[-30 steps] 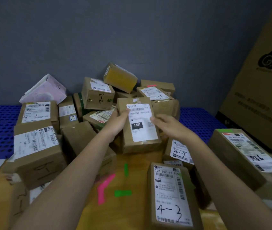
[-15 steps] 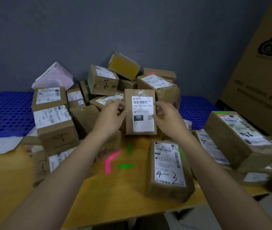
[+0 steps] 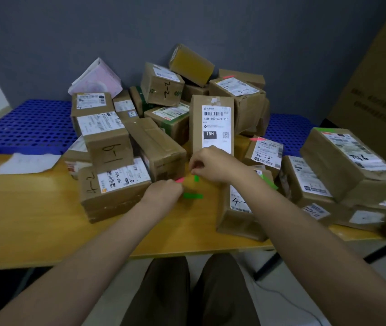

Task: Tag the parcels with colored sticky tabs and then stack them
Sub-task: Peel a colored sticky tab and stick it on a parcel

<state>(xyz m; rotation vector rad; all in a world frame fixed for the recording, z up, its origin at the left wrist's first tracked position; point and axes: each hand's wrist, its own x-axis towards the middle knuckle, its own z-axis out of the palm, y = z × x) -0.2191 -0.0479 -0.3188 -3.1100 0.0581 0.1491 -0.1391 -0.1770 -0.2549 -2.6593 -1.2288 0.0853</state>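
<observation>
A tall brown parcel (image 3: 213, 123) with a white "15H" label stands upright on the wooden table (image 3: 34, 220), with nothing holding it. Just in front of it, my left hand (image 3: 163, 192) pinches the near end of a pink sticky tab (image 3: 179, 180). My right hand (image 3: 213, 164) hovers over the tab's far end with thumb and fingers curled together; I see nothing between them. Two green tabs (image 3: 193, 196) lie on the table by my hands. A "4-3" parcel (image 3: 239, 208) sits under my right forearm.
Several taped parcels are heaped behind and to the left, among them a "4-2" box (image 3: 114, 184) and a "1-9" box (image 3: 107, 142). More parcels (image 3: 349, 158) crowd the right side. A blue perforated mat (image 3: 27, 123) lies at the back, and a large carton (image 3: 380, 90) leans at the right.
Both hands have let go of the "15H" parcel, which now stands on the table. They have dropped to the tabs, and my left hand has taken the pink one.
</observation>
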